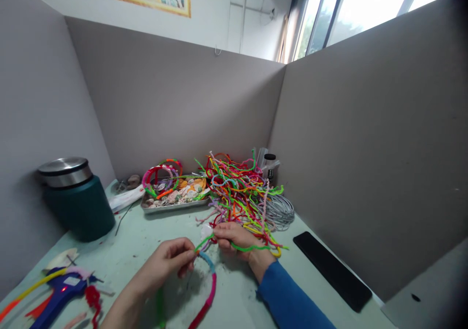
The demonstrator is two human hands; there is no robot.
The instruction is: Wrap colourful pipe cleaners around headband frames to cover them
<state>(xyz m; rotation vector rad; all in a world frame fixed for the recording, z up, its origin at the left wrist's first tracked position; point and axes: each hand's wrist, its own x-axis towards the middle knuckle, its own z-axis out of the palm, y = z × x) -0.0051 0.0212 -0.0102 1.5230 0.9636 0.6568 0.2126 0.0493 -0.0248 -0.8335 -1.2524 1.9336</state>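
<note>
Between the thumb and fingers of my left hand point(177, 256) is a hoop point(211, 290) wrapped in coloured fuzzy stems, with light blue, magenta and dark red stretches showing. Part of it is hidden behind my left hand and forearm. My right hand point(234, 239) pinches a green pipe cleaner point(252, 247); one end runs to the hoop at my left fingertips, and the other trails over my right wrist. Just beyond my right hand lies a tangled heap of coloured pipe cleaners point(237, 187).
A metal tray point(175, 206) holds small decorations and finished-looking hoops point(161, 180). Coiled grey wire point(281, 212) lies by the heap. At left are a green flask point(78, 207) and a blue glue gun point(60, 292). A black phone-like slab point(331, 270) rests at right. Grey partitions point(175, 90) enclose the table.
</note>
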